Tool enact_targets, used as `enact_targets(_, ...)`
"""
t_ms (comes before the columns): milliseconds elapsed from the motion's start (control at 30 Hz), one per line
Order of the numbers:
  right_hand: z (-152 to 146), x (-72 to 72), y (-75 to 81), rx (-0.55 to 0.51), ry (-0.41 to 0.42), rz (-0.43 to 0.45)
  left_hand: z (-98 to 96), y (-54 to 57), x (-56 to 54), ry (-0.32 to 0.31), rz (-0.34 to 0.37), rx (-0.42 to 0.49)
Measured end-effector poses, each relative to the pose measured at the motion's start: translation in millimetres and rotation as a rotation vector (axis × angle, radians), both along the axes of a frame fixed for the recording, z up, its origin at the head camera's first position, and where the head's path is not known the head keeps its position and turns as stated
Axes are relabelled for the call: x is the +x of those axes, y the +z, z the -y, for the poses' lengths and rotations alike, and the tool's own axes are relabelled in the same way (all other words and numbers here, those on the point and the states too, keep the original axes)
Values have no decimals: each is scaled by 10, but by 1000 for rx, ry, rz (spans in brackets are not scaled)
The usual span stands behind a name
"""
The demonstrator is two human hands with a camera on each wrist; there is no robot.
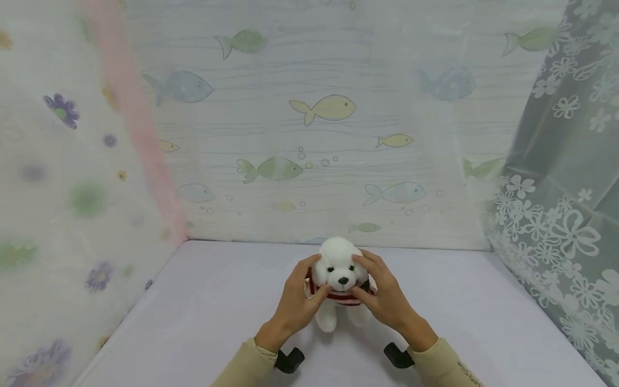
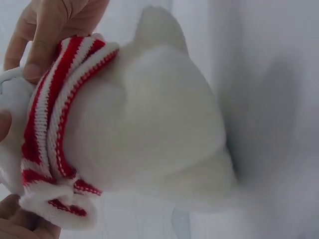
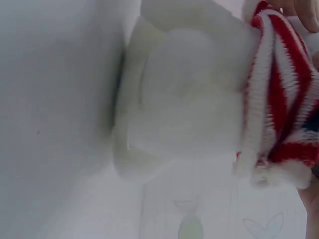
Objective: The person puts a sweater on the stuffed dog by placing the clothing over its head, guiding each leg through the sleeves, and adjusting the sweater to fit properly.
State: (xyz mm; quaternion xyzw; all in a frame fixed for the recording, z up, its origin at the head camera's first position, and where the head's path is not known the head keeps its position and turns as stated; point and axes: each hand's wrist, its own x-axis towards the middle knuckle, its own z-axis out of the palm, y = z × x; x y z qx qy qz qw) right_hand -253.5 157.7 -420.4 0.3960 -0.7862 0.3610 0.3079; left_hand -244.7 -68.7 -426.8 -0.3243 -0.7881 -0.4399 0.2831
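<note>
A white plush dog point(image 1: 337, 252) with black eyes and nose faces the head camera, upright at the middle of the table. Round its neck and upper body is a red-and-white striped knit garment point(image 2: 70, 74). My left hand point(image 1: 299, 298) holds one side of the dog's head, thumb below the cheek and fingers behind the ear. On the other side my right hand point(image 1: 387, 295) grips the head the same way, its thumb by the muzzle. In the right wrist view the dog's white body point(image 3: 189, 94) hangs in a sitting shape close by the table, and the garment point(image 3: 281, 84) shows a dark blue patch.
The white table point(image 1: 217, 290) reaches back to a curtain point(image 1: 271, 129) printed with fish. A flowered curtain point(image 1: 63, 177) borders the left, and a grey one with white flowers point(image 1: 566, 226) the right. Black wrist mounts point(image 1: 290, 360) sit below both wrists.
</note>
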Motion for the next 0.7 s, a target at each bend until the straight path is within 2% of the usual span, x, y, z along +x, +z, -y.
enact_targets(100, 3, 0, 22, -48, 3, -27, -3, 28, 17, -25, 26, 24)
enact_targets(233, 6, 15, 33, -77, -62, -40, 3, 42, 21, -30, 30, -7)
enact_targets(333, 11, 35, 47, -132, -137, -19, 7, 39, 13, -18, 18, -26)
enact_targets(400, 14, 43, 57, -183, -165, 2, 7, 34, 9, 13, 10, -45)
enact_targets(533, 21, 40, 60, -266, -134, 47, 0, 19, 11, 70, 29, -92)
enact_targets(700, 35, 25, 37, -255, -80, 73, -12, -10, 10, 86, 76, -132)
